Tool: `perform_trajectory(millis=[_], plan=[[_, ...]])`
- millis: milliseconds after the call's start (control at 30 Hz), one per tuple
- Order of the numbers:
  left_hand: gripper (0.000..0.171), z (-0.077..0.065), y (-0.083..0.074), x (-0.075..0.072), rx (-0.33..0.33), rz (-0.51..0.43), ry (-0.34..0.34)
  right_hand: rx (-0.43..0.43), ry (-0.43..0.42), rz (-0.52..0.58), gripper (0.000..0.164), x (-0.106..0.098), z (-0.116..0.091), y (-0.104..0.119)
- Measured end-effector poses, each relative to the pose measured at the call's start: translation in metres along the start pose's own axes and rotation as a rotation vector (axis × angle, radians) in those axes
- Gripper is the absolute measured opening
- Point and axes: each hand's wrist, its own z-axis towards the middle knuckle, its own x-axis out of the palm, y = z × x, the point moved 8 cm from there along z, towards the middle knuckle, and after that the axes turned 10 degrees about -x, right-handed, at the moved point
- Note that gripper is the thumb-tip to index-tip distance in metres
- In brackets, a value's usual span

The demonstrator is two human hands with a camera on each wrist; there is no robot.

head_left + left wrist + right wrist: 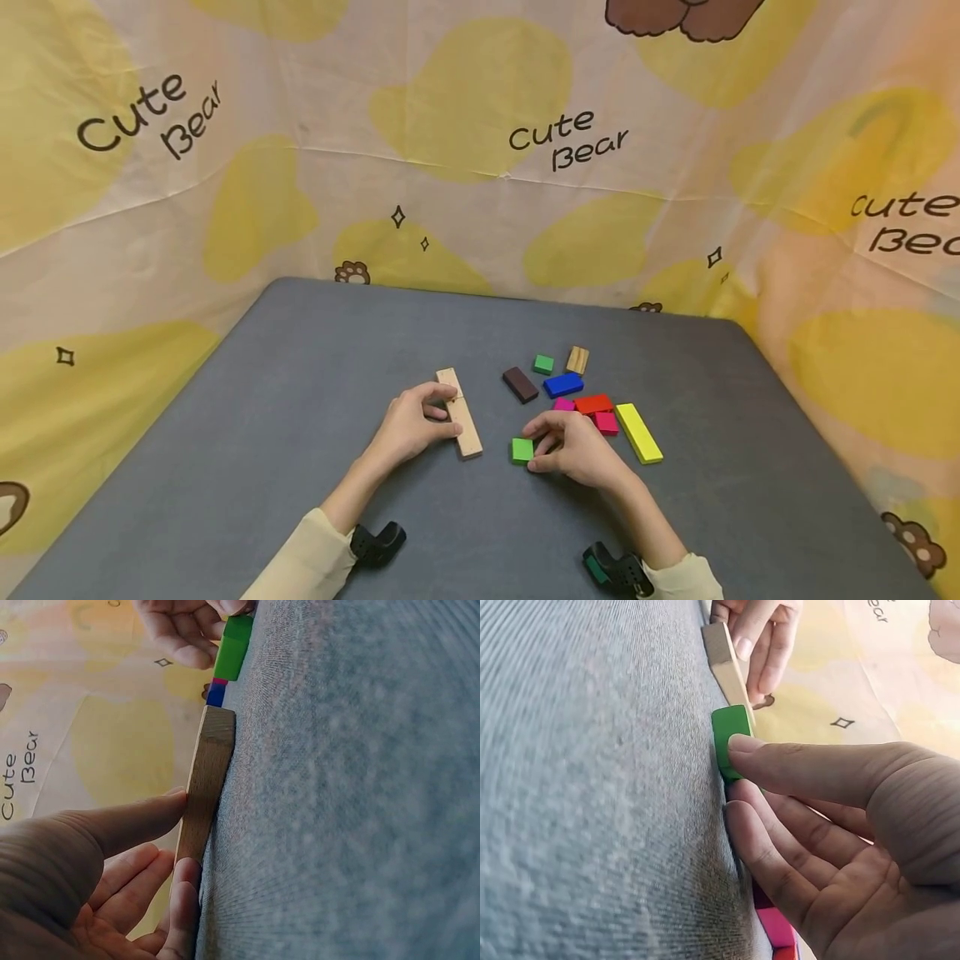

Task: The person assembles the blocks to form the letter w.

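Note:
Near the table's middle lies a strip of pale wooden blocks (468, 429), with a seam across its far part. My left hand (411, 423) holds it at its left side, thumb nearer me and fingers farther off. The left wrist view shows that thumb against the wooden block (206, 765). To the right, my right hand (576, 447) pinches a small bright green block (522, 451). In the right wrist view the thumb lies on the green block (731, 742), fingertips close below it. Both blocks are low at the grey tabletop.
Beyond my right hand lie a dark brown block (521, 385), a blue block (563, 384), a darker green block (543, 364) and a striped wooden block (577, 360). Red (594, 404), pink (606, 423), magenta (564, 404) and long yellow (639, 433) blocks are nearer. A patterned curtain (465, 167) surrounds the table.

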Motion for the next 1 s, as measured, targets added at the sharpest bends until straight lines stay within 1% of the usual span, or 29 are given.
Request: perform_trajectory(millis=[200,433,567,700,1000], plan=[[0.049,0.002,0.0,0.0,-0.011,0.0,-0.001,-0.01,0.025,0.021,0.033,0.004,0.002,0.002],[0.049,0.002,0.001,0.0,-0.003,0.001,-0.009,0.004,0.05,0.037,0.034,0.009,0.007,0.005],[0.049,0.002,0.001,0.0,0.0,-0.004,-0.013,-0.005,0.063,0.032,0.033,0.013,0.011,0.007],[0.048,0.002,0.0,0.0,0.006,-0.009,-0.016,-0.022,0.067,0.032,0.032,0.016,0.014,0.011],[0.048,0.0,-0.001,0.0,-0.002,-0.006,-0.015,-0.03,0.072,0.051,0.032,0.023,0.014,0.014]])
